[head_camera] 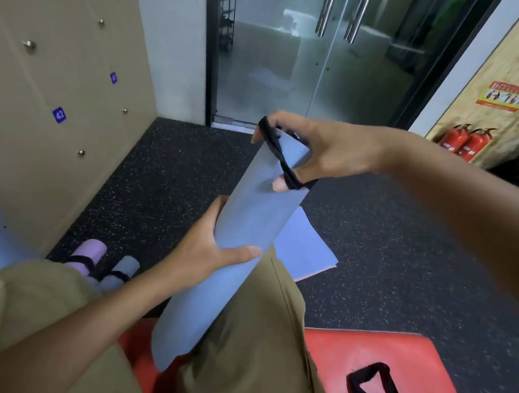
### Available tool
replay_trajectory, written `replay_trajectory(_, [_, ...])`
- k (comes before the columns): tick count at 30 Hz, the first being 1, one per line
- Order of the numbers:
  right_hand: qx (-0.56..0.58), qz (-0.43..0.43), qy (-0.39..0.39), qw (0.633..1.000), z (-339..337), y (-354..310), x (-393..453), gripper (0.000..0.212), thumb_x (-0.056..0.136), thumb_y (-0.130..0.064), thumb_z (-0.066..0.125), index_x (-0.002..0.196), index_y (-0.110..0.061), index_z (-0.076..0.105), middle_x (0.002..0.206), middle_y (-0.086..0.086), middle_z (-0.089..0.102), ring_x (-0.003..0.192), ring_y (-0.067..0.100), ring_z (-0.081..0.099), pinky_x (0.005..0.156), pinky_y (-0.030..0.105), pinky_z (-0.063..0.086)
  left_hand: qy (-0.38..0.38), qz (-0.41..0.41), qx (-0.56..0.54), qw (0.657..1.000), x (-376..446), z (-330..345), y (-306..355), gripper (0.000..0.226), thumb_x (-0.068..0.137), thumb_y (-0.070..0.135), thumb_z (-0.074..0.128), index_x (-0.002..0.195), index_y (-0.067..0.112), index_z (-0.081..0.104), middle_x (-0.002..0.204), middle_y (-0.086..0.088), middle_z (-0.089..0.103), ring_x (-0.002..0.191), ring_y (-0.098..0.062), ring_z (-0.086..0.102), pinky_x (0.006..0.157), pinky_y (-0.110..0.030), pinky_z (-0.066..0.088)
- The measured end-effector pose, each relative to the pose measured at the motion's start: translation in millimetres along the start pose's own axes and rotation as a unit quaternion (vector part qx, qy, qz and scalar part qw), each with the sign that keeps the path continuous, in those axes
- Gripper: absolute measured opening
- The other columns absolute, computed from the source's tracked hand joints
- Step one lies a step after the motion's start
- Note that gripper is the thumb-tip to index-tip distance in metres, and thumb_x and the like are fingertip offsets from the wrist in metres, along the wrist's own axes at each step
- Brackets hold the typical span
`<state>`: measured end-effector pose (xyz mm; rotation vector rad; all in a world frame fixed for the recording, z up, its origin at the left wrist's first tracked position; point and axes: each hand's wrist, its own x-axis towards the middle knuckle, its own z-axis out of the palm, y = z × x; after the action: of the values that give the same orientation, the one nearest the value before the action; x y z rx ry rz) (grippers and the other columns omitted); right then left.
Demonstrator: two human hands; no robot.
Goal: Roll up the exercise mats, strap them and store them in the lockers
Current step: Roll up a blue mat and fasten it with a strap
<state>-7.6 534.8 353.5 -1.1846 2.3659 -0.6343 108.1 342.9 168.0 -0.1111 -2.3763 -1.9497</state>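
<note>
A rolled blue-grey mat (245,225) lies slanted across my lap, its far end raised. My left hand (209,253) grips the roll around its middle from the left. My right hand (321,151) holds a black strap loop (279,156) stretched over the far end of the roll, fingers hooked through it. On the floor at lower left lie a rolled purple mat (88,252) and a rolled grey mat (123,269), each with a black strap around it. The beige lockers (64,101), numbered 41 and 42, line the left wall, doors closed.
I sit on a red padded bench (364,355) with another black strap (369,382) on it. A flat blue mat (300,244) lies on the dark speckled floor. Glass doors (301,56) stand ahead. Two red fire extinguishers (466,141) stand at the right wall.
</note>
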Motion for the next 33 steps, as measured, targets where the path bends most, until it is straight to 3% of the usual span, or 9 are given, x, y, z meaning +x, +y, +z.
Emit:
replay_trajectory(5, [-0.096,-0.034,-0.045,0.994,9,-44,13,0.054,0.075,-0.038,0.089,0.114,-0.034,0.052,0.115,-0.013,0.057,0.107,0.006,0.059,0.086,0.031,0.055,0.025,0.003,0.0,1.0,-27,-12,-6,0.085,0.062,0.047,0.087,0.135,0.032,0.046,0.122,0.02,0.065,0.114,-0.004,0.065,0.088,-0.023,0.054])
replay_trajectory(8, [-0.132,-0.041,-0.058,0.989,22,-57,23,0.053,0.073,-0.042,0.089,0.107,-0.043,0.049,0.116,-0.012,0.053,0.108,0.007,0.056,0.089,0.032,0.051,0.012,-0.01,0.009,1.0,-39,-24,-2,0.07,0.071,0.059,0.076,0.133,0.043,0.045,0.124,0.023,0.064,0.117,-0.002,0.063,0.098,-0.034,0.054])
replay_trajectory(11, [-0.158,-0.055,-0.064,0.984,38,-64,33,0.057,0.068,-0.046,0.089,0.106,-0.044,0.046,0.113,-0.011,0.052,0.108,0.009,0.056,0.091,0.037,0.051,0.119,0.038,-0.02,0.992,-40,-37,22,0.052,0.08,0.067,0.062,0.122,0.036,0.054,0.121,0.015,0.065,0.114,-0.006,0.062,0.099,-0.036,0.051])
replay_trajectory(14, [-0.167,-0.063,-0.061,0.982,47,-69,39,0.06,0.068,-0.047,0.089,0.108,-0.043,0.045,0.111,-0.013,0.051,0.107,0.003,0.054,0.09,0.034,0.05,0.217,0.067,-0.012,0.974,-36,-49,59,0.051,0.082,0.069,0.057,0.095,0.02,0.061,0.087,0.013,0.062,0.084,-0.01,0.059,0.078,-0.031,0.049])
replay_trajectory(17, [-0.171,-0.069,-0.064,0.981,52,-73,43,0.059,0.069,-0.046,0.089,0.105,-0.046,0.041,0.111,-0.012,0.049,0.106,0.0,0.052,0.081,0.027,0.046,0.236,0.062,-0.054,0.968,-38,-46,77,0.055,0.09,0.054,0.068,0.078,0.002,0.057,0.065,0.005,0.049,0.059,-0.008,0.042,0.055,-0.024,0.034])
replay_trajectory(21, [-0.177,-0.068,-0.058,0.98,58,-73,44,0.064,0.069,-0.044,0.089,0.107,-0.042,0.038,0.111,-0.01,0.048,0.103,0.009,0.054,0.076,0.028,0.048,0.231,0.043,-0.127,0.964,-40,-40,72,0.048,0.096,0.028,0.071,0.086,-0.015,0.053,0.063,-0.007,0.043,0.055,-0.01,0.034,0.05,-0.024,0.027])
replay_trajectory(26, [-0.15,-0.069,-0.035,0.986,62,-66,39,0.071,0.067,-0.046,0.09,0.121,-0.047,0.044,0.12,-0.01,0.051,0.109,0.01,0.057,0.085,0.031,0.055,0.208,0.016,-0.216,0.954,-42,-41,63,0.026,0.097,0.023,0.068,0.083,0.004,0.058,0.072,-0.008,0.038,0.058,-0.01,0.035,0.052,-0.022,0.031])
replay_trajectory(29, [-0.086,-0.067,-0.017,0.994,66,-58,35,0.076,0.066,-0.039,0.094,0.123,-0.046,0.044,0.118,-0.013,0.055,0.102,0.007,0.062,0.075,0.026,0.059,0.191,-0.018,-0.268,0.944,-42,-40,59,0.026,0.098,0.019,0.066,0.075,0.012,0.055,0.068,0.0,0.038,0.057,-0.008,0.035,0.05,-0.018,0.033])
replay_trajectory(33, [0.042,-0.061,0.012,0.997,73,-41,33,0.078,0.068,-0.018,0.093,0.126,-0.037,0.045,0.114,-0.007,0.06,0.098,0.015,0.066,0.068,0.032,0.063,0.187,-0.062,-0.302,0.933,-43,-37,47,0.031,0.098,0.018,0.066,0.07,0.014,0.053,0.066,0.003,0.039,0.054,-0.006,0.035,0.045,-0.016,0.032])
